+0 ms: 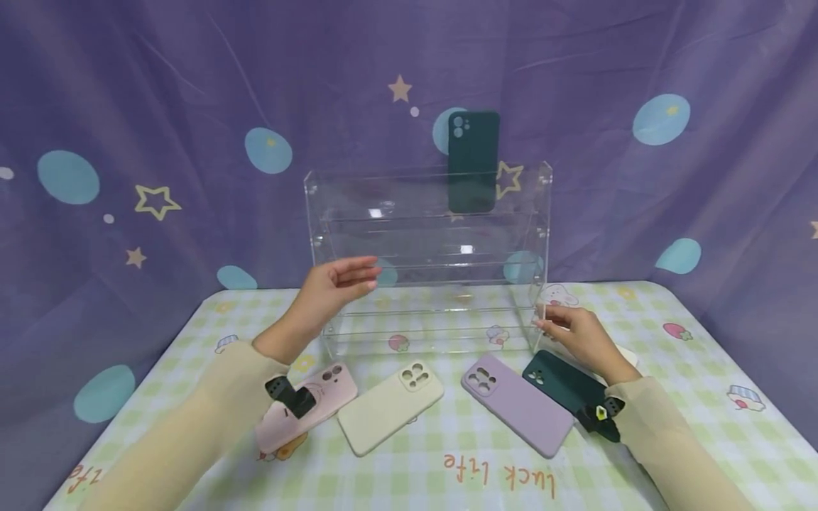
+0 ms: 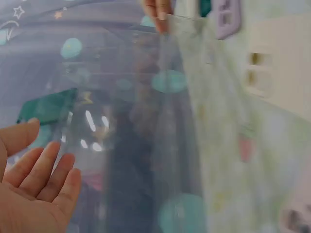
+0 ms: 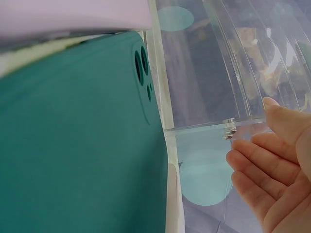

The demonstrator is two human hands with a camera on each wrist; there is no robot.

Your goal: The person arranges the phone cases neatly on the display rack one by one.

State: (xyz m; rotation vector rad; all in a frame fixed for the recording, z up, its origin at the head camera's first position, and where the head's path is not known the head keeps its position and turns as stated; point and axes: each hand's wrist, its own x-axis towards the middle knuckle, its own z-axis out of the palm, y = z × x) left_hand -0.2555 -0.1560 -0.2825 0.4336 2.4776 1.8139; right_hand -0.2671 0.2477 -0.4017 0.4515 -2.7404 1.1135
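Observation:
A clear acrylic tiered rack (image 1: 424,238) stands on the table. On its top tier leans a dark green phone case (image 1: 473,142), its upper half above the rack. My left hand (image 1: 341,280) is raised before the rack's left side, fingers extended and thumb apart; in the left wrist view its palm (image 2: 36,194) shows with nothing in it. My right hand (image 1: 578,337) has its fingertips right at the lower edge of the rack's right side panel. In the right wrist view, its thumb and fingers (image 3: 260,170) are spread apart near a metal screw (image 3: 229,129).
In front of the rack lie a pink case (image 1: 332,397), a cream case (image 1: 383,411), a purple case (image 1: 520,408) and another green case (image 1: 562,380). A white item (image 1: 628,355) is partly hidden behind my right wrist. A purple curtain (image 1: 192,85) hangs behind the checked tablecloth (image 1: 409,490).

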